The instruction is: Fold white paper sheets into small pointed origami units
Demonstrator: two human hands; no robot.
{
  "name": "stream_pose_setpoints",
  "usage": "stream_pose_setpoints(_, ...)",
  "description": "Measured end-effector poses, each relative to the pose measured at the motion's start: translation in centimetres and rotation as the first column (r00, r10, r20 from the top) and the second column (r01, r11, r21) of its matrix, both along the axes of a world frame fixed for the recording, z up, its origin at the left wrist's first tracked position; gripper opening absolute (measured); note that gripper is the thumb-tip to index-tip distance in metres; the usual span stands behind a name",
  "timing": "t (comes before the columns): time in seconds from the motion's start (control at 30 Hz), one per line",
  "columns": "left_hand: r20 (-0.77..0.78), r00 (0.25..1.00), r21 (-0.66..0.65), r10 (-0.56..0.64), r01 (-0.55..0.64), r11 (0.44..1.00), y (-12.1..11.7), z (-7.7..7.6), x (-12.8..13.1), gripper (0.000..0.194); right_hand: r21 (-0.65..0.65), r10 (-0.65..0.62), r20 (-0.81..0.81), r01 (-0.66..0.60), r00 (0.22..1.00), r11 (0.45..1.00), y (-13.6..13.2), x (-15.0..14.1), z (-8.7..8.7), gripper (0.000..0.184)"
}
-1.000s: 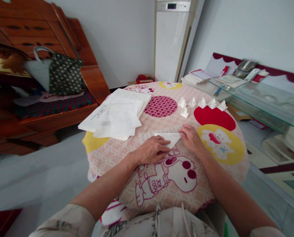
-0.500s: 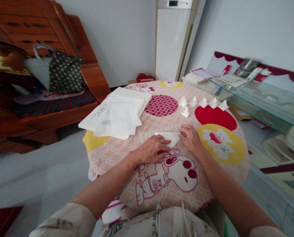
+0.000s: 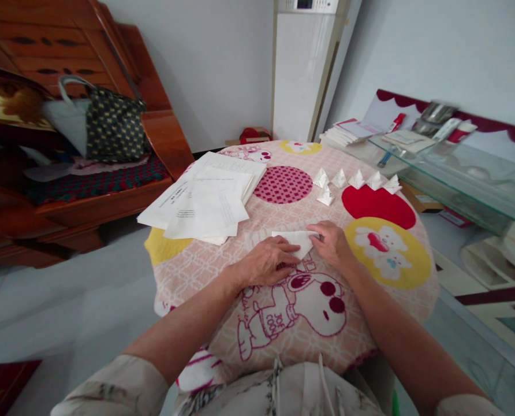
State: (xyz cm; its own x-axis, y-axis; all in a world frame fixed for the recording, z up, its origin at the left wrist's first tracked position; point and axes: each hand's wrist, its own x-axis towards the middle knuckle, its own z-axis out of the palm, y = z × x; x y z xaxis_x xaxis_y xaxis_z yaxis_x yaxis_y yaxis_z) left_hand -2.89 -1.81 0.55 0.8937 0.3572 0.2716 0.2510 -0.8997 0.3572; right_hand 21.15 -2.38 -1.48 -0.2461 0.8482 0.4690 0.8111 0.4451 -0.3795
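A white folded paper (image 3: 301, 238), three-cornered with its long edge away from me, lies on the patterned tablecloth (image 3: 223, 271). From the left, the bent fingers of my left hand (image 3: 272, 261) press on it and hold it against the cloth. The thumb and forefinger of my right hand (image 3: 331, 241) pinch its right corner. Part of the paper is hidden under my left fingers. Beyond my hands stand several small folded paper pieces (image 3: 358, 179) with pointed tops, mostly in a row, with one piece (image 3: 325, 196) in front at the left.
A stack of printed sheets (image 3: 209, 199) lies on the table's left side. To the right is a glass-topped stand (image 3: 456, 173) with a metal bowl (image 3: 439, 111) and cup (image 3: 462, 132). A wooden bench (image 3: 162, 133) bearing a patterned bag (image 3: 114, 124) is at the left.
My right thumb and forefinger have shifted slightly left along the paper's upper edge, towards its right corner. My left hand keeps its place.
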Motion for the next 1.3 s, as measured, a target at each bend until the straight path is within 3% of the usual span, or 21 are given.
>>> stream_pose_setpoints(0.17, -0.009, 1.000, 0.011, -0.017, 0.017, 1.000, 0.1, 0.0, 0.0, 0.026, 0.026, -0.039, 0.219, 0.034, 0.975, 0.999, 0.2, -1.0, 0.3, 0.015)
stream_pose_setpoints(0.4, -0.008, 1.000, 0.011, -0.016, 0.016, 1.000, 0.1, -0.1, 0.1, 0.027, 0.042, -0.032, 0.273, 0.021, 0.962, 0.999, 0.2, -1.3, 0.6, 0.017)
stream_pose_setpoints(0.67, 0.011, 1.000, 0.013, -0.015, 0.014, 1.000, 0.1, -0.3, 0.1, 0.027, -0.024, 0.024, -0.016, -0.024, 1.000, 0.999, 0.7, -1.3, 0.5, 0.016)
stream_pose_setpoints(0.9, 0.063, 0.998, -0.065, -0.017, 0.021, 0.998, 0.1, -1.0, 0.0, 0.025, 0.021, 0.028, 0.002, -0.028, 1.000, 0.999, 0.3, -1.5, 0.4, 0.016)
stream_pose_setpoints(1.13, 0.066, 0.998, -0.084, -0.026, 0.031, 0.996, 0.1, -0.8, 0.0, 0.022, -0.098, -0.028, 0.013, 0.030, 1.000, 0.995, 1.0, -2.4, 0.7, 0.005)
stream_pose_setpoints(1.3, 0.063, 0.998, -0.103, -0.015, 0.021, 0.994, 0.1, -0.9, -0.1, 0.024, -0.227, -0.043, -0.158, 0.006, 0.987, 0.974, 1.3, -2.2, 1.5, 0.011)
